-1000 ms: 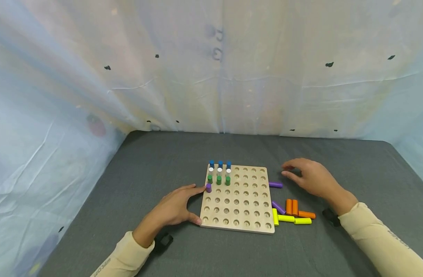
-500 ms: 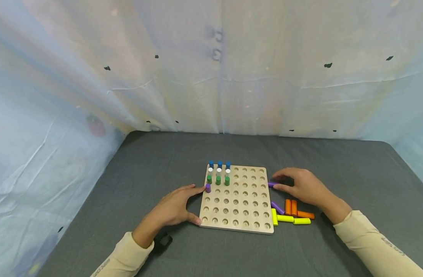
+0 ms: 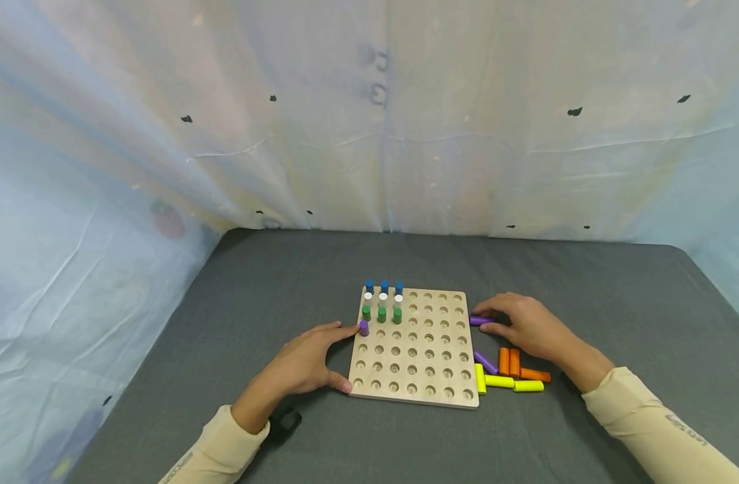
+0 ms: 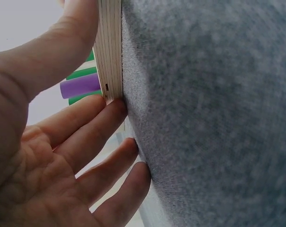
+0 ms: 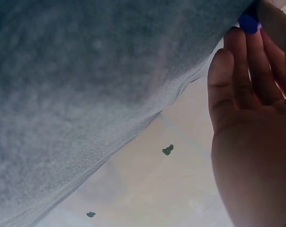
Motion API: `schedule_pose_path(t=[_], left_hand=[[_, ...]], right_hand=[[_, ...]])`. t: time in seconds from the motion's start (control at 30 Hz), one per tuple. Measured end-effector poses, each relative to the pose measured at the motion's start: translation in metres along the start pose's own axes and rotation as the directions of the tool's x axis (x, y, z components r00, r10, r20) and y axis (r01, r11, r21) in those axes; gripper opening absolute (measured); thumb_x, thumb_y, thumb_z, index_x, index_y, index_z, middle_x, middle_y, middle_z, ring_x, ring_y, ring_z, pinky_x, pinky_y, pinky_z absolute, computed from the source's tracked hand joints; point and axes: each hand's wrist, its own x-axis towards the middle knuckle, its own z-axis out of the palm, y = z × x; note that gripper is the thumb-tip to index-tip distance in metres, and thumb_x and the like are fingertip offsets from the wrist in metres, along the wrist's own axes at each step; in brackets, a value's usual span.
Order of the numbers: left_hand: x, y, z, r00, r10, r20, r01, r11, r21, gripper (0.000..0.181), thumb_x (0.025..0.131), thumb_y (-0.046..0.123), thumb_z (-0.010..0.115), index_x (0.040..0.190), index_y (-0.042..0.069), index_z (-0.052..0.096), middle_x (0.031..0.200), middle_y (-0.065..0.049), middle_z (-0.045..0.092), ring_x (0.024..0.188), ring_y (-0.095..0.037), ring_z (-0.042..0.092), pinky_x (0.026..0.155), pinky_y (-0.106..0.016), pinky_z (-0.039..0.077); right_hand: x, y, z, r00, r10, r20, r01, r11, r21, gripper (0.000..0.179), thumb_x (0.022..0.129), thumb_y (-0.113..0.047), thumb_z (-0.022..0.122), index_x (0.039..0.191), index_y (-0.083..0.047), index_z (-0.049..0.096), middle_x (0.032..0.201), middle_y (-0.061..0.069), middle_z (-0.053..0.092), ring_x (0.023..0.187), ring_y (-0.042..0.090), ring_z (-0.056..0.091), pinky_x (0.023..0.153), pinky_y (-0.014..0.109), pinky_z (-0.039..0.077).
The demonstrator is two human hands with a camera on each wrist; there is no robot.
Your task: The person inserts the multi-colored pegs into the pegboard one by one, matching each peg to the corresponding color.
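A square wooden pegboard (image 3: 430,346) lies on the grey cloth. Blue, white and green pegs stand in short rows at its far left, and one purple peg (image 3: 364,329) stands at the left edge. My left hand (image 3: 305,359) rests against the board's left side, fingers extended, its thumb at the near corner; the left wrist view shows fingertips touching the layered wooden edge (image 4: 111,56). Right of the board, my right hand (image 3: 535,327) pinches a lying purple peg (image 3: 481,320) between thumb and fingers. In the right wrist view that peg's end (image 5: 249,23) shows between them.
Another purple peg (image 3: 486,363) lies by the board's right edge. Close to it are several loose orange pegs (image 3: 515,361) and yellow pegs (image 3: 499,381). Behind the table hangs a pale curtain (image 3: 442,134).
My right hand has moved left and down to the purple peg by the board's right edge and taken hold of it. The left hand has stayed at the board.
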Motion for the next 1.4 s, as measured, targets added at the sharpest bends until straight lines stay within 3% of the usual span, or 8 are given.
schedule_pose_path(t=[0.2,0.47,0.8,1.07,1.4], left_hand=[[-0.0008,-0.0016,0.0009,1.0,0.002,-0.006,-0.002,1.0,-0.004,0.099,0.061,0.04,0.093,0.149,0.03,0.048,0.155,-0.014,0.045,0.142,-0.037,0.043,0.107,-0.063,0.039],[-0.0009,-0.0012,0.001,1.0,0.001,-0.012,-0.001,1.0,0.002,0.099,0.061,0.04,0.093,0.148,0.03,0.048,0.154,-0.014,0.045,0.142,-0.037,0.044,0.107,-0.064,0.039],[-0.0005,-0.0006,0.0006,1.0,-0.002,-0.013,0.002,1.0,0.001,0.099,0.061,0.04,0.093,0.148,0.031,0.048,0.154,-0.013,0.045,0.142,-0.037,0.043,0.107,-0.063,0.039],[-0.0003,0.0,0.0007,1.0,-0.006,-0.008,0.005,1.0,-0.006,0.099,0.061,0.04,0.093,0.149,0.031,0.048,0.155,-0.013,0.045,0.142,-0.036,0.043,0.108,-0.062,0.039],[0.0013,0.0002,0.0004,1.0,-0.004,-0.006,0.004,1.0,-0.002,0.099,0.061,0.041,0.092,0.149,0.031,0.047,0.155,-0.012,0.045,0.143,-0.036,0.043,0.108,-0.063,0.038]], right_hand=[[0.0008,-0.0011,0.0029,1.0,-0.009,0.026,0.01,1.0,-0.011,0.032,0.09,-0.025,0.075,0.122,-0.018,0.071,0.115,-0.001,0.07,0.106,0.019,0.065,0.09,0.046,0.054],[0.0001,-0.0026,0.0025,0.999,-0.038,0.015,0.038,0.999,-0.012,0.029,0.092,-0.021,0.073,0.121,-0.019,0.071,0.113,-0.003,0.07,0.102,0.014,0.065,0.086,0.041,0.055],[0.0004,-0.0019,-0.0007,0.994,-0.086,-0.071,0.084,0.996,-0.026,0.03,0.092,-0.013,0.072,0.121,-0.017,0.069,0.111,-0.004,0.069,0.098,0.011,0.066,0.083,0.039,0.057],[0.0006,-0.0035,-0.0003,0.994,-0.02,-0.103,0.019,1.0,-0.018,0.028,0.091,-0.018,0.073,0.119,-0.016,0.069,0.109,-0.003,0.072,0.094,0.012,0.068,0.081,0.039,0.057],[0.0012,-0.0038,-0.0027,0.997,0.037,-0.074,-0.038,0.999,-0.008,0.027,0.093,-0.023,0.071,0.12,-0.018,0.069,0.108,-0.003,0.075,0.094,0.014,0.07,0.082,0.042,0.057]])
